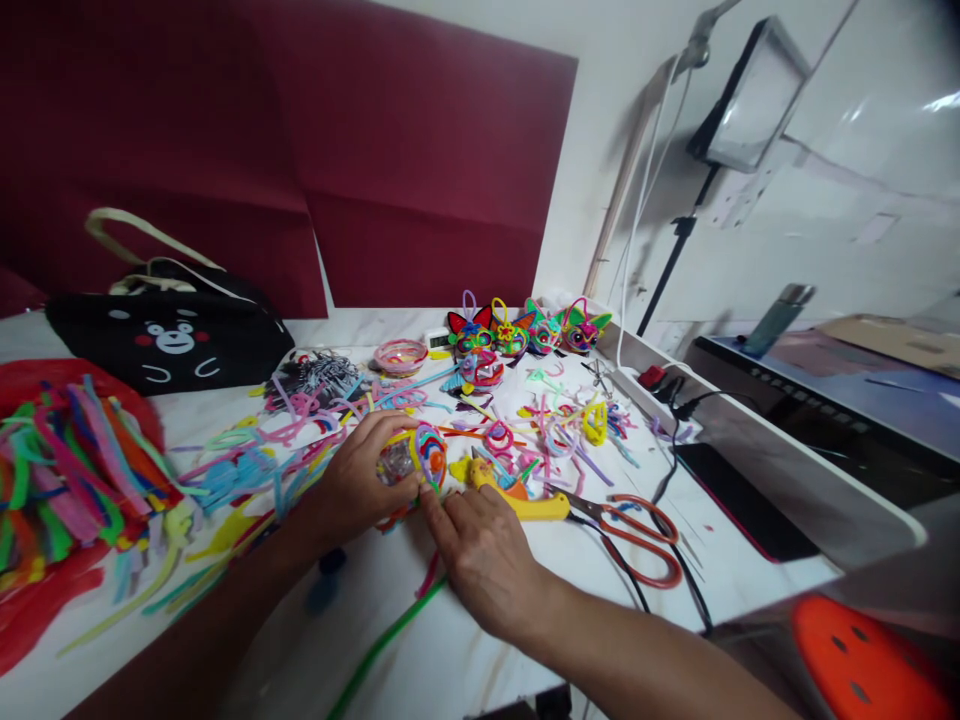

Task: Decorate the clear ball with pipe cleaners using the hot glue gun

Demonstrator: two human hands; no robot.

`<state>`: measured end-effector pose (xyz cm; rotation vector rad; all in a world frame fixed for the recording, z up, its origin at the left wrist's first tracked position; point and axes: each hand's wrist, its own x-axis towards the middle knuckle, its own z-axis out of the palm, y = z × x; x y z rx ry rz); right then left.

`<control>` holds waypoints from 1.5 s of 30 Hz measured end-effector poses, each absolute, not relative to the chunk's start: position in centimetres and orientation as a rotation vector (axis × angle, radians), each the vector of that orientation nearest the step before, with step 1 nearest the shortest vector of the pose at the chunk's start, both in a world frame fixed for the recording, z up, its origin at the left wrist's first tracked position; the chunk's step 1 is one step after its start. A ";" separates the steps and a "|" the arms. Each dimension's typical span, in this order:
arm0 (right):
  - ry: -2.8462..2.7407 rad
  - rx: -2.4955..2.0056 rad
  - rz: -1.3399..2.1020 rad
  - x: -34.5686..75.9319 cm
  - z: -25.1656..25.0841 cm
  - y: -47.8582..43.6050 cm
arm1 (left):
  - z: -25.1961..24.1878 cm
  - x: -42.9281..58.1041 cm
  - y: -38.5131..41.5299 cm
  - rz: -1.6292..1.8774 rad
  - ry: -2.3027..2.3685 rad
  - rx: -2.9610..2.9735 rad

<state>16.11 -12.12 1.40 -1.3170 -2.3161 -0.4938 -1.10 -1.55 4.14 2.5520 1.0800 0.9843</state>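
Observation:
My left hand (pixel 360 470) is closed around a round ornament (pixel 429 455) made of colourful pipe cleaners, with yellow, purple, blue and orange rings on the side that shows. At its lower edge, the fingertips of my right hand (pixel 484 560) are pinched together. A long green pipe cleaner (pixel 386 640) runs from beneath those fingers toward the table's near edge; its upper end is hidden. Just beyond my right hand lies a yellow-handled tool (pixel 540 506), partly covered by the knuckles. Beside it rest scissors (pixel 645 575) with orange handles.
Loose pipe cleaners (pixel 232 480) cover much of the white table. More fill a red bag (pixel 135 400) at left, before a black bag (pixel 217 345). Several finished animal-face ornaments (pixel 547 332) stand at the back. A black phone-like slab (pixel 742 500) and cables (pixel 664 480) lie right.

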 end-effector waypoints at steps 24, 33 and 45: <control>-2.289 -1.788 0.013 27.2 5.0 -16.1 | 6.2 -2.6 2.6 0.700 0.975 2.280; -2.198 -2.079 0.180 28.6 2.4 -16.9 | 5.7 -3.0 3.5 0.693 0.908 2.210; -2.376 -1.721 -0.142 27.5 2.4 -14.9 | 5.4 -3.3 3.6 0.746 0.901 2.185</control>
